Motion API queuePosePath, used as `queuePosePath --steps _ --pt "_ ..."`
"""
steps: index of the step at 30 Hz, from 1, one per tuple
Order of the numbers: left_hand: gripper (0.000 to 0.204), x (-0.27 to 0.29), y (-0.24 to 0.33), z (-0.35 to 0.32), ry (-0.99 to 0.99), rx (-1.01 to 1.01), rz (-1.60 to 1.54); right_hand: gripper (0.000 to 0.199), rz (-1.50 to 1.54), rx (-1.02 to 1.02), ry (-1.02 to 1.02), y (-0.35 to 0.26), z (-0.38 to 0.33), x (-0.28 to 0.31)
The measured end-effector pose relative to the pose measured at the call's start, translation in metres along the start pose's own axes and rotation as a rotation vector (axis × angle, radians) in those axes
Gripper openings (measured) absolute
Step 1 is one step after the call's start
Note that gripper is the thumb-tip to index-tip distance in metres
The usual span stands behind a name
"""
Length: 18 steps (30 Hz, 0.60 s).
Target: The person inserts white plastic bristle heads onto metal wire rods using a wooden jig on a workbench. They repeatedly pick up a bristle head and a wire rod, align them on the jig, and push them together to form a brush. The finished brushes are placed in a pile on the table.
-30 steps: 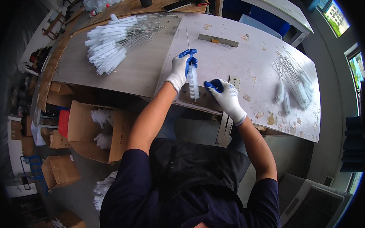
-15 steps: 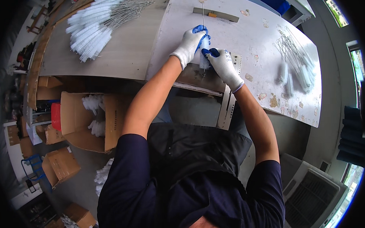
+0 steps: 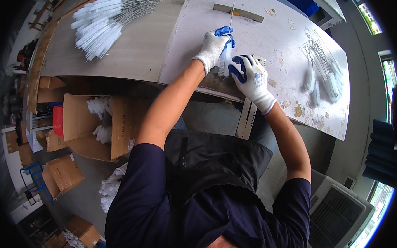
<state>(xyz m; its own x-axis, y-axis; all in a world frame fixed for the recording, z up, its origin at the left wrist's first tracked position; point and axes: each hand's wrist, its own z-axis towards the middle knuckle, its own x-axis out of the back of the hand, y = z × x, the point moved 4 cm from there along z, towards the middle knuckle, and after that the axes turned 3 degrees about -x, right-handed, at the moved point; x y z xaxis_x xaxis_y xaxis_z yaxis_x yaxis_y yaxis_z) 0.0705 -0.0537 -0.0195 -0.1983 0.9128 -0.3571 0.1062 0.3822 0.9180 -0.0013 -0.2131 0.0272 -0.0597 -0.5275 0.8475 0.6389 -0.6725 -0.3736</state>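
Observation:
My left hand (image 3: 215,46), in a white glove with blue palm and fingers, is closed around a tube brush (image 3: 225,64). White bristles show below the hand, toward the table's near edge. The thin wire handle rises above it, tilted slightly right. My right hand (image 3: 253,78), gloved the same way, is just right of the bristles. Its fingers are apart and curved, with nothing seen in them. A perforated metal strip (image 3: 247,120) lies partly under that hand and juts past the table edge.
A big pile of white brushes (image 3: 100,31) lies on the table's left part, a smaller bunch (image 3: 326,78) on the right. A flat metal bar (image 3: 240,13) sits beyond my hands. Below left, an open cardboard box (image 3: 122,131) holds white brushes; more boxes stand on the floor.
My right hand has come away from the brush, moving right and opening its fingers. My left hand has shifted slightly right with the brush, whose handle now leans right.

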Motion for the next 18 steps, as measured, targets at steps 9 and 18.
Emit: queuePosePath --steps 9,18 --pt "0.027 -0.007 0.003 0.002 0.002 0.113 0.0 0.058 -0.272 0.481 -0.319 -0.005 0.002 -0.013" --pt "0.02 -0.025 -0.01 0.015 -0.095 0.148 0.161 0.027 -0.35 0.599 -0.39 -0.018 0.013 -0.019"
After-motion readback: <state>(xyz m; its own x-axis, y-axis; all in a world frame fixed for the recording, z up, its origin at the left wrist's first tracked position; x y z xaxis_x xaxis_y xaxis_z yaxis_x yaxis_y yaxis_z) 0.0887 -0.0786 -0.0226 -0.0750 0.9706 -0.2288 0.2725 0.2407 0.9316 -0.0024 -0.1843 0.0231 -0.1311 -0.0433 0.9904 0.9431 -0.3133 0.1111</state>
